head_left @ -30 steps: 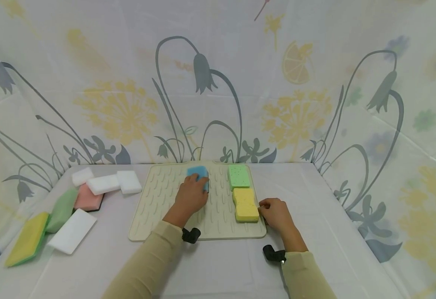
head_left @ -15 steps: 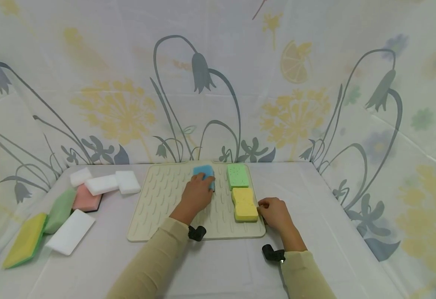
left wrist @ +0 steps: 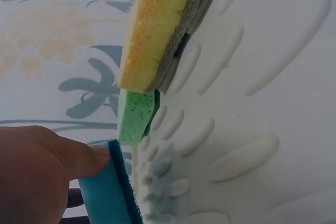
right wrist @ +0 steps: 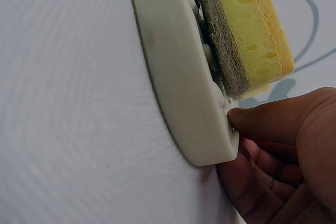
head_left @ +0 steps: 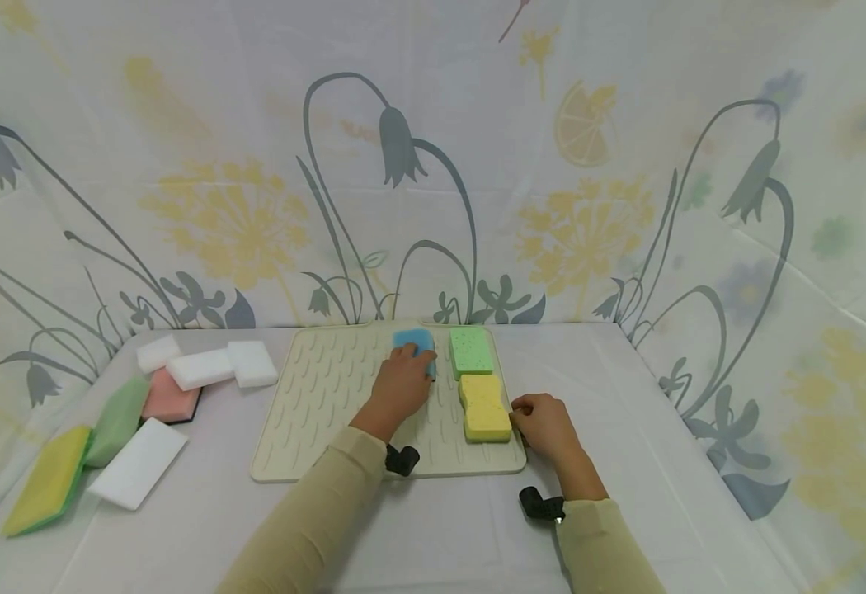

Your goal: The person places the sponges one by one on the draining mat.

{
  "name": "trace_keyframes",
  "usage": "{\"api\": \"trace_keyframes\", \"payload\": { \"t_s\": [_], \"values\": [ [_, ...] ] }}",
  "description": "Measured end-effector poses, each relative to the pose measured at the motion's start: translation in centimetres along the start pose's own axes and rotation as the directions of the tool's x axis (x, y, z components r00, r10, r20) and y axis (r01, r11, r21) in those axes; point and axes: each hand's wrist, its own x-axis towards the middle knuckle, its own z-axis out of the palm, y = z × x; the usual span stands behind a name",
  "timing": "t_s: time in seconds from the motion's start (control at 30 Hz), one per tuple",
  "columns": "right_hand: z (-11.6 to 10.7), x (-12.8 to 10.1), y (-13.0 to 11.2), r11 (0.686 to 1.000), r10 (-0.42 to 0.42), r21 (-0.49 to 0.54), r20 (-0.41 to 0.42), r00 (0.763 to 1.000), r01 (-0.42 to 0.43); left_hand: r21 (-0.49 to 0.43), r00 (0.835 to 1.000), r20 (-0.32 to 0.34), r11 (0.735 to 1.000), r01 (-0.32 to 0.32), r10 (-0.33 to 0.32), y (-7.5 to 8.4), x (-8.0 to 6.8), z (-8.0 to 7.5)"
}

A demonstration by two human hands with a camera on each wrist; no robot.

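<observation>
Left hand (head_left: 400,384): thumb and fingers pinch blue sponge (head_left: 412,337). Sponge blocky, light blue, darker blue layer facing mat (head_left: 322,421); juts past fingertips toward mat's far edge, at far half, slightly right of middle. Whether it touches mat, cannot tell. Right hand (head_left: 547,426): thumb on top, fingers under, pinching mat's right edge close to near-right corner. Yellow sponge (head_left: 487,408) just beside, along right edge; green sponge (head_left: 472,351) beyond, by far-right corner.

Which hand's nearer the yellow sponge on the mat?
Right. The right hand pinches the mat beside the yellow sponge; the left hand, farther off leftward, grips the blue sponge.
</observation>
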Motion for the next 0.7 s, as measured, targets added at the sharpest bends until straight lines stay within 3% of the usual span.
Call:
{"api": "trace_keyframes", "payload": {
  "t_s": [0.47, 0.7],
  "values": [
    [-0.1, 0.1, 0.0, 1.0, 0.002, -0.009, 0.004, 1.0, -0.002, 0.072, 0.998, 0.06, 0.997, 0.004, -0.008, 1.4, 1.2, -0.1],
    [-0.2, -0.1, -0.3, 1.0, 0.006, -0.013, 0.008, 1.0, -0.006, 0.12, 0.998, 0.06, 0.993, -0.005, -0.002, 1.4, 1.9, 0.7]
  ]
}}
